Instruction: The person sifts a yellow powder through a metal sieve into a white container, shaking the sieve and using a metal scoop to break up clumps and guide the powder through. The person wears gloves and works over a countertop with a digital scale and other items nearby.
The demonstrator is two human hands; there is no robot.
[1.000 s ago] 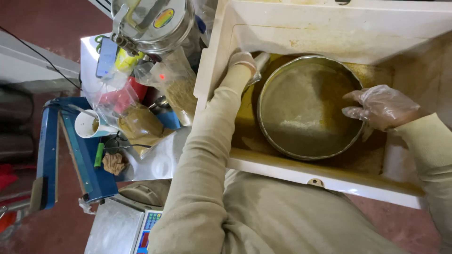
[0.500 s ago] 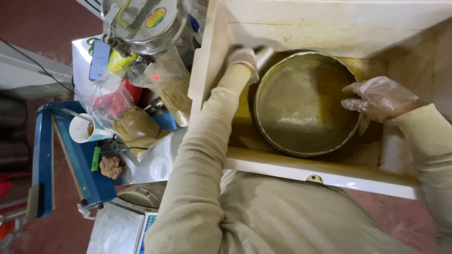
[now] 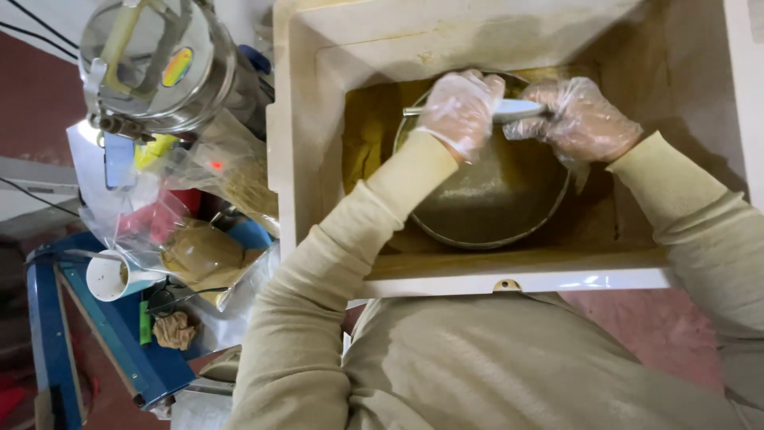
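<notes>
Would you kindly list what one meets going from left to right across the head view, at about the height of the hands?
Round metal lidded machine → white tub's left wall → left hand → pale tool handle → right hand → white tub's right wall.

Left hand (image 3: 460, 107) gloved, fingers curled shut; right hand (image 3: 581, 118) gloved, clenched; both forearms reaching forward.

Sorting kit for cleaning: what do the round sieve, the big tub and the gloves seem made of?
Round sieve: likely metal, judging by its thin grey shiny rim. Big tub: probably plastic, cream, glossy, with moulded rounded edges. Gloves on the left hand and right hand: thin clear plastic film, wrinkled.
</notes>
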